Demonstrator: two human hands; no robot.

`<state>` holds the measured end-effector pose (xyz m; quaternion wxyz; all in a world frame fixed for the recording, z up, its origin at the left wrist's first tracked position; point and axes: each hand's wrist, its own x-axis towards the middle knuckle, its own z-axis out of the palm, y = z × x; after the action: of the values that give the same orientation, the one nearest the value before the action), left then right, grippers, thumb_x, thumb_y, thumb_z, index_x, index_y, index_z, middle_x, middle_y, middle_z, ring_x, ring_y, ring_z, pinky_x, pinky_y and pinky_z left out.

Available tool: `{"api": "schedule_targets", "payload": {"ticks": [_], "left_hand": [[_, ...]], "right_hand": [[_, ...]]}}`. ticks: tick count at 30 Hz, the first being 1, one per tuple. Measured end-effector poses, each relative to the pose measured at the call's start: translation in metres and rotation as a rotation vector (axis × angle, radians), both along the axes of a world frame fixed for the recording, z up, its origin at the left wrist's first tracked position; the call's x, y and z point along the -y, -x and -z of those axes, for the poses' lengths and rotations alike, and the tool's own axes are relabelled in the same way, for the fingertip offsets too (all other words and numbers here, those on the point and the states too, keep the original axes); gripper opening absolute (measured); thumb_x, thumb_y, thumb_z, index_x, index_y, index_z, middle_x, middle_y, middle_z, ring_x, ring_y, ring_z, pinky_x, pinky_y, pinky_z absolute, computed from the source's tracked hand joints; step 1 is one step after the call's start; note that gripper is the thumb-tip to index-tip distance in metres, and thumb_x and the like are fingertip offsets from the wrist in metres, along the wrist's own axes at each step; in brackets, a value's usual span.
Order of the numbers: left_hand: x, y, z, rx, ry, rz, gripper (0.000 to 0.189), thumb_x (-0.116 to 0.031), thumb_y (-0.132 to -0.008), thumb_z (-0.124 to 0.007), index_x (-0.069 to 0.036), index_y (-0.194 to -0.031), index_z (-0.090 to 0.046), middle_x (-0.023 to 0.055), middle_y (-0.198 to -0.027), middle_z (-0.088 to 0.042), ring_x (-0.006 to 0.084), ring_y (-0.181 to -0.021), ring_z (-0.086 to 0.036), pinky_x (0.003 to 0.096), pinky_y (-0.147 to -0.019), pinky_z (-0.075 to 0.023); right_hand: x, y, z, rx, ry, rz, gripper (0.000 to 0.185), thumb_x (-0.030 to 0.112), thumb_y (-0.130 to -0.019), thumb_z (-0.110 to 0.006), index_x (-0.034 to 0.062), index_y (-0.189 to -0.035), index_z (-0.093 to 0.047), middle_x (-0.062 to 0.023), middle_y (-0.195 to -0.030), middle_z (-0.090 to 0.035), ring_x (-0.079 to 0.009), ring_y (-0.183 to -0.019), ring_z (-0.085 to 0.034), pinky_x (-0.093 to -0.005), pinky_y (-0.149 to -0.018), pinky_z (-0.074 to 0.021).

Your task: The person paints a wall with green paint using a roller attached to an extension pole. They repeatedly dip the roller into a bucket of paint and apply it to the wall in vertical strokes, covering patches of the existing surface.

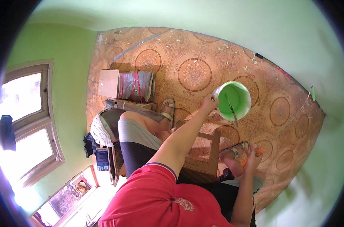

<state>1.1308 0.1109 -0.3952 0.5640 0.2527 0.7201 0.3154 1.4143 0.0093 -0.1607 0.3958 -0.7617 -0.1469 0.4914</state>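
Observation:
My left hand point(211, 103) grips the rim of a white plastic bucket point(248, 99), held out before me above the tiled floor. Green paint point(227, 103) coats the inside of the bucket and covers its bottom. A thin, paint-smeared stick or tool handle point(231, 109) leans in it, its lower end reaching over the near rim. Lower right, beside my foot, my right hand point(253, 157) is closed around an orange object point(260, 151), perhaps a cloth or sponge, mostly hidden by the fingers.
A wooden stool point(214, 150) stands between my legs. To the left are a paint-stained box point(136, 86) and a chair with white cloth point(101, 133). A grey strip point(136, 46) lies on the spattered floor; a long red-and-black tool point(271, 64) lies along the wall.

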Motion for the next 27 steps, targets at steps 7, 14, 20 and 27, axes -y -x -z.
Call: {"api": "schedule_targets", "payload": {"ticks": [7, 14, 20, 27], "left_hand": [[-0.015, 0.004, 0.035, 0.069, 0.079, -0.204, 0.038, -0.023, -0.079, -0.079, 0.001, -0.105, -0.064, 0.0139, -0.093, -0.068, 0.0212, -0.079, -0.071, 0.0348, -0.064, -0.0575], [-0.016, 0.008, 0.03, 0.052, 0.124, -0.258, 0.043, -0.018, -0.08, -0.078, 0.005, -0.112, -0.062, 0.0177, -0.098, -0.068, 0.024, -0.076, -0.07, 0.0351, -0.061, -0.0565], [-0.021, 0.006, 0.034, -0.005, 0.188, -0.166, 0.063, -0.038, -0.075, -0.08, 0.005, -0.12, -0.063, 0.026, -0.104, -0.071, 0.0309, -0.091, -0.071, 0.0409, -0.078, -0.0564], [-0.083, 0.129, -0.101, -0.227, 0.222, 0.699, 0.055, -0.047, -0.084, -0.067, 0.003, -0.107, -0.072, 0.0227, -0.104, -0.073, 0.0324, -0.094, -0.072, 0.0434, -0.085, -0.0566]], "right_hand": [[0.019, 0.003, -0.031, 0.088, 0.008, -0.072, 0.061, 0.029, -0.101, -0.062, -0.0027, -0.142, -0.031, -0.0189, -0.142, -0.048, -0.0321, -0.124, -0.059, -0.0407, -0.087, -0.0612], [0.031, 0.013, -0.037, 0.132, -0.021, -0.127, 0.053, 0.028, -0.102, -0.06, -0.0012, -0.138, -0.035, -0.0177, -0.142, -0.049, -0.0312, -0.121, -0.061, -0.0395, -0.083, -0.0622], [0.036, 0.024, -0.047, 0.131, 0.01, -0.205, 0.054, 0.029, -0.103, -0.057, -0.0007, -0.142, -0.033, -0.0178, -0.139, -0.052, -0.0312, -0.119, -0.062, -0.0393, -0.081, -0.0623], [0.047, 0.04, -0.046, 0.168, -0.055, -0.193, 0.06, 0.031, -0.103, -0.059, 0.0, -0.146, -0.032, -0.0177, -0.137, -0.053, -0.0299, -0.117, -0.063, -0.0382, -0.08, -0.0615]]}}
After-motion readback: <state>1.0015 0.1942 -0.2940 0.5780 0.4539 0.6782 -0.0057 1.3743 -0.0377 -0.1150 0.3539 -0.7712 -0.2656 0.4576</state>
